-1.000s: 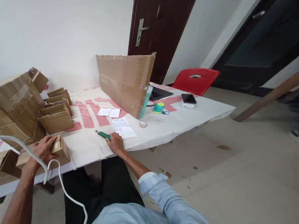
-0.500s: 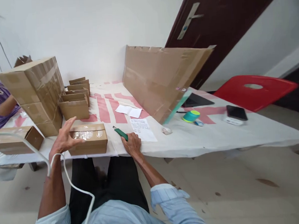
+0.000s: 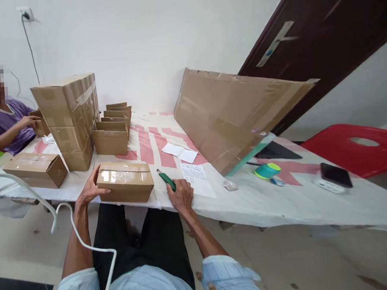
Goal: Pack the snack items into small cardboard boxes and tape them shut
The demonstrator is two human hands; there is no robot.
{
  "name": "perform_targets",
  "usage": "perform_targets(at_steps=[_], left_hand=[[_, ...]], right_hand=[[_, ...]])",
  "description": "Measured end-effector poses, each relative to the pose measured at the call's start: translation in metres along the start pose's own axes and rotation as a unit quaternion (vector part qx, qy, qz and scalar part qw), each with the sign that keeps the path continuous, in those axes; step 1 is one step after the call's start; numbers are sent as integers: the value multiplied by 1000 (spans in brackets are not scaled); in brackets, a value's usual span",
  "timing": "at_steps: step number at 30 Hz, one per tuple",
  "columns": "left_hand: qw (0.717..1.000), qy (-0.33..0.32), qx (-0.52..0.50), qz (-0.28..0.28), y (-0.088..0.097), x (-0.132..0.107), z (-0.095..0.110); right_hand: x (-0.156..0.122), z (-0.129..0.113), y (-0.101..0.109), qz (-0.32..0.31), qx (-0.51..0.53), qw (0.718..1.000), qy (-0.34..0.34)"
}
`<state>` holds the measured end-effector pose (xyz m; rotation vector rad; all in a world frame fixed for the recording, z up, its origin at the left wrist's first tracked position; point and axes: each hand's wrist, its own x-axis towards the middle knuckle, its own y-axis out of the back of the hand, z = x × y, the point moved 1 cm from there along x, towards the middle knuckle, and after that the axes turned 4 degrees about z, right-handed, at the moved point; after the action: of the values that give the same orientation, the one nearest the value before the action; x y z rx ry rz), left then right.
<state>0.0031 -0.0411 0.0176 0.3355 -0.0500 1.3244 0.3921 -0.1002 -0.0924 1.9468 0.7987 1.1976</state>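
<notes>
A small taped cardboard box [image 3: 125,181] lies at the near edge of the white-covered table [image 3: 281,205]. My left hand [image 3: 90,189] is wrapped on its left end, fingers on the top and side. My right hand [image 3: 182,195] rests on the table edge just right of the box, closed round a green utility knife [image 3: 167,180] whose tip points away toward the back left. A printed paper sheet [image 3: 198,177] lies just beyond the right hand.
A stack of large cardboard boxes [image 3: 71,116] and several small open boxes [image 3: 111,133] stand at the back left. Another sealed box [image 3: 35,169] lies left. A cardboard sheet [image 3: 237,116] leans upright. A person in purple [image 3: 4,124] works at far left. A phone [image 3: 336,174] and red chair [image 3: 352,147] are right.
The view has swung left. My left hand drew the small box along the table to in front of me, opened briefly, and now grips its left end. My right hand kept the knife.
</notes>
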Motion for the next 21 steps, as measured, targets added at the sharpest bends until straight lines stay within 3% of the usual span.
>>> perform_targets(at_steps=[6,10,13,21], left_hand=[[998,-20,47,27,-21,-24,-4],[995,-43,90,-7,-32,-36,4],[992,-62,110,-22,-37,-41,12],[993,-72,93,13,-50,-44,22]], right_hand=[[-3,3,0,8,14,1000,20],[-6,8,-1,9,15,1000,18],[-7,11,-1,-6,15,1000,16],[-8,11,3,-35,7,999,7]])
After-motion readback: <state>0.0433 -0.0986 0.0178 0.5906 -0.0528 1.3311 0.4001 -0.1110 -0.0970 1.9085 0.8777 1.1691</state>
